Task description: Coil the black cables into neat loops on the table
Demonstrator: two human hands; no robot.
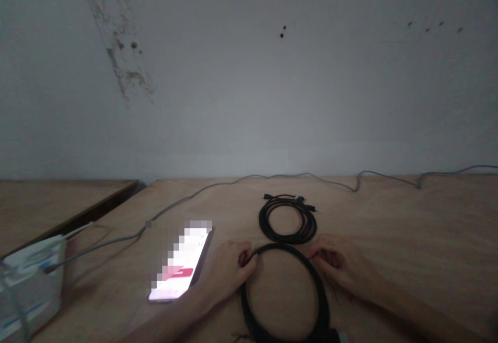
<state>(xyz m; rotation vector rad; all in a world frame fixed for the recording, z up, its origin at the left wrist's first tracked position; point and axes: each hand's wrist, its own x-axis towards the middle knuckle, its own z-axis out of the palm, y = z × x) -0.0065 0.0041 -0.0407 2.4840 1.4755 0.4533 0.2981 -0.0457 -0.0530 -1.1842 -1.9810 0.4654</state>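
A large coil of black cable (323, 301) lies on the wooden table close to me, its lower part cut off by the frame's bottom edge. My left hand (233, 268) is closed on the coil's upper left side, thumb and fingers around the cable. At the upper right of the coil, my right hand (334, 262) is closed in a pinch; a thin dark strand shows by its fingertips, too small to name. Just beyond the hands rests a second, smaller coil of black cable (264, 223), with its plugs at the top.
A phone (181, 280) with a lit screen lies left of my left hand. At the far left stands a white box or bag (42, 296) with cords. A thin grey cord (175, 204) runs across the table (420, 229) near the wall (249, 83). A second tabletop (50, 197) lies beyond a gap.
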